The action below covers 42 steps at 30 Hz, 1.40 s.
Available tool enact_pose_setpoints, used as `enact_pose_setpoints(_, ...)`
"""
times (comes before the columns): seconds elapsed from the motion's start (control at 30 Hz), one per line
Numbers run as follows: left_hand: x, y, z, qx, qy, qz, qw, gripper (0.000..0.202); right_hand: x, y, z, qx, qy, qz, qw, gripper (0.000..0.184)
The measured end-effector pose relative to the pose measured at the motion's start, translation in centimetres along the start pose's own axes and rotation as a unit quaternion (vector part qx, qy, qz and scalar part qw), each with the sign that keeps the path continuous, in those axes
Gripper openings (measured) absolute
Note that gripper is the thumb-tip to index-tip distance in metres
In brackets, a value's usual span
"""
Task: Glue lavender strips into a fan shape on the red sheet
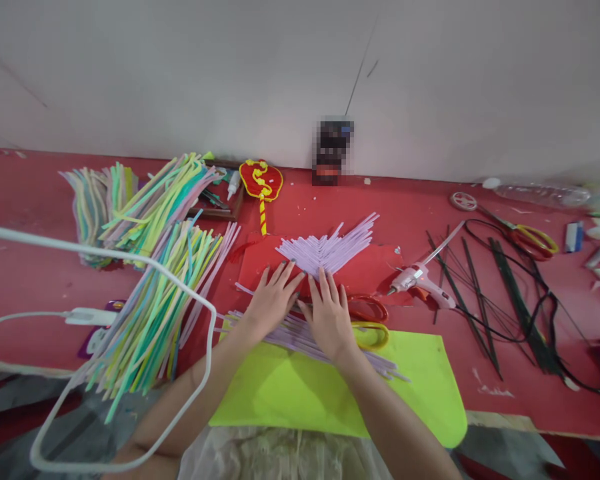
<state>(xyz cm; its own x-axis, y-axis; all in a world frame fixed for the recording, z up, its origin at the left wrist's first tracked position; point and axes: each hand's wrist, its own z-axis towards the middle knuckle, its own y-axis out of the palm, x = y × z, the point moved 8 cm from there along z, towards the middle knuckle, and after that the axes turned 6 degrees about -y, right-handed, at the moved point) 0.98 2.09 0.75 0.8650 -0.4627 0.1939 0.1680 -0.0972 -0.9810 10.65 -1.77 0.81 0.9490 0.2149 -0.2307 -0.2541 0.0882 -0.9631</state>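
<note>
Lilac pipe cleaners laid in a V-shaped fan (330, 252) rest on a red sheet (390, 263). My left hand (274, 301) lies palm down at the fan's lower left edge, its fingers stretched out. Beside it my right hand (330, 313) reaches flat to the lower tip, fingers extended and touching the strips. Under both wrists runs a bundle of loose lilac pipe cleaners (300, 340), partly hidden, on a lime-green foam sheet (410, 393). Scissors with red and yellow handles (373, 335) lie against my right hand, their blades hidden.
A pink glue gun (423, 283) sits to the right with its black cord, near dark green stems (523, 303) and other scissors (533, 240). Multicoloured pipe cleaners (165, 293) pile up on the left. A white cable (213, 333) crosses the left foreground. Behind stands a red fan ornament (250, 175).
</note>
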Motion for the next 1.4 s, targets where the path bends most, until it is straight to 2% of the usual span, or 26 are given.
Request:
enact_pose_setpoints(0.23, -0.4, 0.4, -0.3, 0.013, 0.018, -0.019, 1.0, 0.045, -0.1, -0.3, -0.3, -0.004, 0.004, -0.011, 1.0, 0.055)
enact_pose_setpoints(0.67, -1.4, 1.0, 0.8, 0.041, -0.022, -0.021, 0.999, 0.055, 0.3, 0.1, -1.7, 0.044, 0.046, -0.014, 0.998, 0.055)
enact_pose_setpoints(0.97, -1.7, 1.2, 0.9, 0.027, -0.033, -0.04, 0.998, 0.054, 0.3, -0.2, -1.8, 0.07, 0.034, 0.014, 0.997, 0.051)
enact_pose_setpoints(1.07, -1.7, 1.1, 0.8, 0.037, -0.029, -0.048, 0.998, 0.054, 1.5, -1.2, -2.3, 0.073, 0.018, 0.06, 0.995, 0.044)
enact_pose_setpoints(1.27, -2.0, 1.4, 1.1, 0.03, -0.041, -0.099, 0.994, 0.052, 6.9, -3.0, -4.9, 0.056, 0.056, 0.108, 0.991, 0.038)
enact_pose_setpoints(1.4, -2.3, 1.2, 1.2, 0.04, -0.047, -0.139, 0.988, 0.051, 7.8, -2.6, -5.4, 0.007, 0.039, 0.078, 0.996, 0.046)
